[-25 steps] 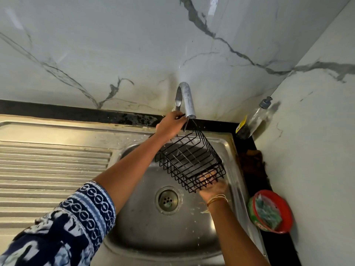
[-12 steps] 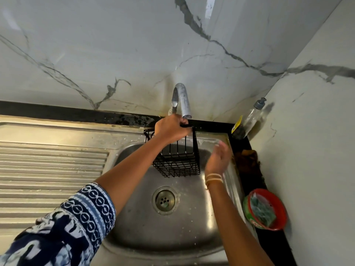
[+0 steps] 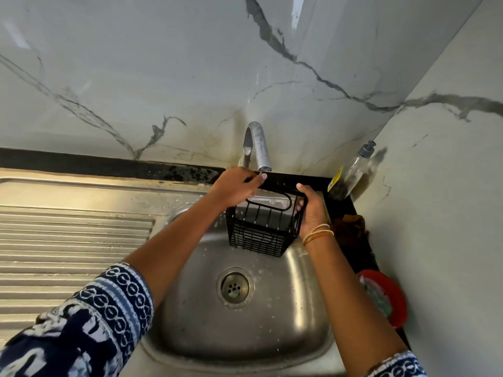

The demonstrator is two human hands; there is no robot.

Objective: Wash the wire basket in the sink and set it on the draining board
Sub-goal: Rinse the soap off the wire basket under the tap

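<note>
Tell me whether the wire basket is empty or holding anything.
Empty. Through the black wire basket, gripped by the left hand and the right hand, only the steel sink shows.

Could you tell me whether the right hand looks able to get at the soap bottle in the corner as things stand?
Probably yes, once it lets go: the right hand grips the basket, and the soap bottle stands just beyond it with nothing visible between them.

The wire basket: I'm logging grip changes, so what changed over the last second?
The right hand left the wire basket, then gripped its right side. The basket turned from tilted to upright under the tap. The left hand kept holding its rim, above the sink.
</note>
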